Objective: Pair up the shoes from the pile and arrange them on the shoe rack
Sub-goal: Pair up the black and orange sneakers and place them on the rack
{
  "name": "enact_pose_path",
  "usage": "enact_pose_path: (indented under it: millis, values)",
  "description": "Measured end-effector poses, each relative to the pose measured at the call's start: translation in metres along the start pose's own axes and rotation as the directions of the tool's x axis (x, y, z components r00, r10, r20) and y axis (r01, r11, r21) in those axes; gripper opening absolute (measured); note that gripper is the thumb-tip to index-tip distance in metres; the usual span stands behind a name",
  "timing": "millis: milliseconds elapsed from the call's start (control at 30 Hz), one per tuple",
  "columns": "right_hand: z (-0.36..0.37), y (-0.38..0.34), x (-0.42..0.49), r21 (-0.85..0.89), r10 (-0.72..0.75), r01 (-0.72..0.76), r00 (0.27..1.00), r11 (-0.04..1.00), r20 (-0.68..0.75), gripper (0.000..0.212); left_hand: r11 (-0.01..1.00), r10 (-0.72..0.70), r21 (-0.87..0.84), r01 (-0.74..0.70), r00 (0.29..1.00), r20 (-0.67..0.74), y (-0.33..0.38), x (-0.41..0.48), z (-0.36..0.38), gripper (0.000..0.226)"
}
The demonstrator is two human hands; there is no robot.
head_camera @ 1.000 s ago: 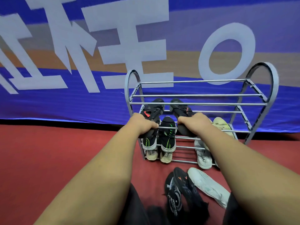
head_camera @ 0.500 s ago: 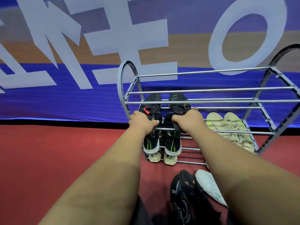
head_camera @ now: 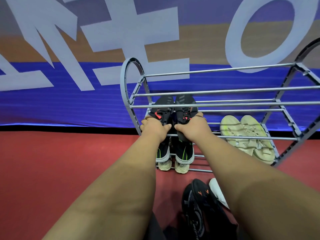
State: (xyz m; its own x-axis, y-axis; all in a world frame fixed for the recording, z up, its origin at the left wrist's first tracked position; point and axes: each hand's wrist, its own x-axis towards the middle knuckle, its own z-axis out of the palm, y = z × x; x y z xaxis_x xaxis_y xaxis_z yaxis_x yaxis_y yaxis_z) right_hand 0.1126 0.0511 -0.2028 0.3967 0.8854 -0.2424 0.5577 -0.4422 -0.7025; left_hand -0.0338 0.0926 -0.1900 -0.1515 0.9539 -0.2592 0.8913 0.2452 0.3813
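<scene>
Both hands, left hand (head_camera: 153, 129) and right hand (head_camera: 192, 128), are gripping the black pair (head_camera: 173, 108) on the shoe rack's (head_camera: 225, 91) middle shelf, so next up looks like letting go and grabbing the floor shoes (head_camera: 195, 201).

Bare forearms, no sleeves; left hand (head_camera: 154, 128), right hand (head_camera: 193, 127) ungloved; dark trousers (head_camera: 156, 229).

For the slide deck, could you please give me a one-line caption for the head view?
Both hands, left hand and right hand, seat a pair of black sneakers on the grey shoe rack.
</scene>
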Motion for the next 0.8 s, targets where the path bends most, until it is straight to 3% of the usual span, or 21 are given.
enact_pose_path:
  millis: [133,300,333,467,567,633,700,800]
  values:
    - [-0.003,0.0,-0.006,-0.064,-0.043,0.046,0.998,0.997,0.053,0.082,0.999,-0.039,0.02,0.04,0.999,-0.028,0.007,-0.001,0.004,0.115]
    - [-0.017,0.004,-0.017,-0.055,-0.034,0.043,0.987,0.998,0.158,0.106,0.996,-0.09,0.007,0.09,0.996,-0.011,0.011,-0.008,0.002,0.109]
    - [-0.022,0.005,-0.02,-0.093,-0.041,0.058,0.984,0.994,0.171,0.1,0.997,-0.078,0.014,0.079,0.997,-0.003,0.011,-0.009,0.0,0.105]
    - [-0.038,0.011,-0.033,-0.137,-0.144,0.166,0.978,0.977,0.153,0.042,0.994,0.01,0.106,-0.018,0.997,0.077,0.002,-0.021,-0.017,0.077]
    - [-0.047,0.026,-0.047,-0.239,-0.122,0.135,0.99,0.961,0.071,0.051,0.98,0.054,0.189,-0.066,0.996,0.069,-0.007,-0.038,-0.025,0.062]
    - [-0.049,0.034,-0.06,-0.347,-0.134,0.142,0.99,0.927,0.047,0.041,0.978,0.018,0.208,-0.03,0.998,0.059,-0.014,-0.052,-0.023,0.064]
    - [-0.051,0.038,-0.073,-0.493,-0.118,0.182,0.98,0.851,0.158,0.027,0.954,0.004,0.297,-0.034,0.995,0.1,-0.018,-0.07,-0.017,0.056]
    - [-0.04,0.051,-0.091,-0.542,0.11,0.159,0.896,0.825,0.43,0.035,0.884,-0.033,0.446,-0.139,0.934,0.356,-0.024,-0.093,0.009,0.043]
